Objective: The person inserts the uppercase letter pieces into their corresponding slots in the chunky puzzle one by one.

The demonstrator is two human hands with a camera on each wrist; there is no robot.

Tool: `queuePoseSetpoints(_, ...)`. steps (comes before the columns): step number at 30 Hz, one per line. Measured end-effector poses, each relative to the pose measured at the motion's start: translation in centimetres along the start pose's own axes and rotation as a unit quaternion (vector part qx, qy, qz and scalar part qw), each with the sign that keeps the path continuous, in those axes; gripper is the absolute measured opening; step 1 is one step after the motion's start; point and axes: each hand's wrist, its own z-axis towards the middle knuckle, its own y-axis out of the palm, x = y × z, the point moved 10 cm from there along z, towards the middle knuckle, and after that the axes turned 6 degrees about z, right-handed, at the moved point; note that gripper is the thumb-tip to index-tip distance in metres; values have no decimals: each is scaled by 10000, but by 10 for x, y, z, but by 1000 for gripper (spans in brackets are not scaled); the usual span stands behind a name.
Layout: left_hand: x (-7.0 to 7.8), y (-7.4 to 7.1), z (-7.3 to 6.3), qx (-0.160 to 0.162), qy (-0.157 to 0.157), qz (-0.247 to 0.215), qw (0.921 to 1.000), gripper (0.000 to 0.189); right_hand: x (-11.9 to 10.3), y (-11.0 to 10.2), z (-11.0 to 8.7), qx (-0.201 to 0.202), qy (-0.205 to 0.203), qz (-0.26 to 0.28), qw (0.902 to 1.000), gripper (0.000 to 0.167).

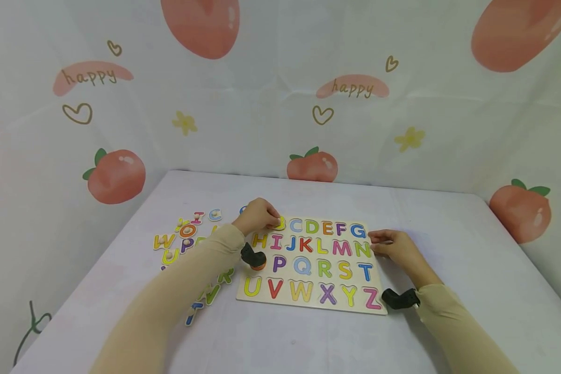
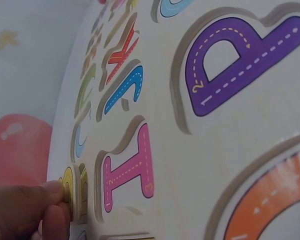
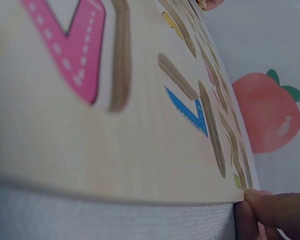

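A wooden alphabet puzzle board with colored letter recesses lies flat on the table. Between thumb and fingers, my left hand pinches a yellow letter B piece at the B recess in the top row. In the left wrist view the piece stands on edge, close against the board; whether it touches the recess cannot be told. My right hand holds the board's right edge near the letter N, thumb and fingers on the rim, as the right wrist view also shows.
Left of the board lie several loose letter pieces with small knobs, among them an orange O, a yellow W, a blue C and a green R. The left forearm partly covers the pile. A printed curtain hangs behind the table.
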Motion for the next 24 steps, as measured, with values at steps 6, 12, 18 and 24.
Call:
queuePoseSetpoints(6, 4, 0, 0, 66, 45, 241, 9997, 12, 1, 0, 0, 21, 13, -3, 10000, 41)
queuePoseSetpoints(12, 5, 1, 0, 74, 18, 426, 9991, 11, 0, 0, 0, 7, -8, 53, 10000, 40)
queuePoseSetpoints(18, 6, 1, 0, 132, -21, 437, 9990, 10, 0, 1, 0, 19, -21, 39, 10000, 40)
queuePoseSetpoints(24, 6, 0, 0, 159, -62, 483, 9987, 9, -1, 0, 0, 6, -11, 0, 10000, 41)
